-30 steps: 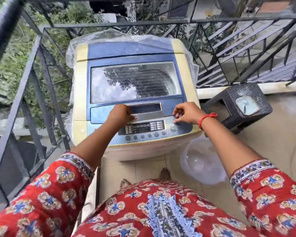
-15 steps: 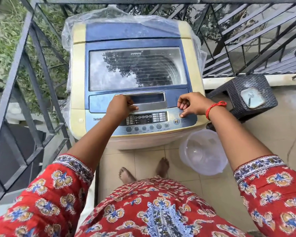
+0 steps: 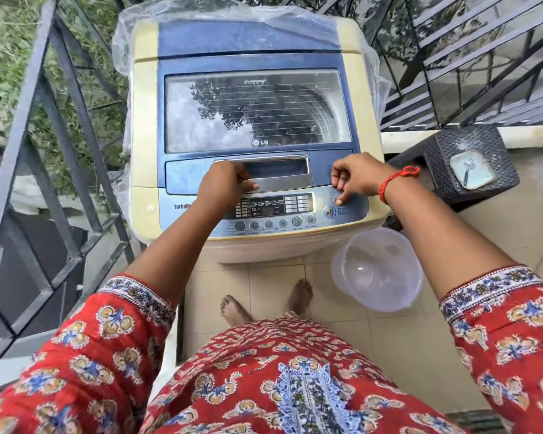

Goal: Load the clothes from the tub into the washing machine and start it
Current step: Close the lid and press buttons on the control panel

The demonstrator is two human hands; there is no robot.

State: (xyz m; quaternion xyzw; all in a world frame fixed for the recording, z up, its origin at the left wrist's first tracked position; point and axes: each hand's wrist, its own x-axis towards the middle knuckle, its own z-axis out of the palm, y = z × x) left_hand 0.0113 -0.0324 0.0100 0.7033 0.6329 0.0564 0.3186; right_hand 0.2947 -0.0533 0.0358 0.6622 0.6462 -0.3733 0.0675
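Note:
A blue and cream top-loading washing machine (image 3: 145,120) stands in front of me with its glass lid (image 3: 257,111) down; dark laundry shows dimly through the window. My left hand (image 3: 226,186) sits at the left end of the silver lid handle (image 3: 282,180), fingers curled into its recess and thumb lying on it. On the right of the control panel (image 3: 273,209), my right hand (image 3: 361,180) has its fingers curled and one fingertip pressing a round button (image 3: 339,200). On the floor to the machine's right stands the clear plastic tub (image 3: 376,270), with nothing in it.
A dark woven stool (image 3: 445,151) with a small pale object (image 3: 467,173) on top stands at the right. Metal railings (image 3: 76,120) close the balcony on the left and behind the machine. Plastic sheeting (image 3: 126,42) wraps the machine's back. My bare feet (image 3: 298,296) stand on tiles.
The view has moved closer and tilted down. My right hand has slid a little along the panel to the round button. My left hand has stayed at the lid handle.

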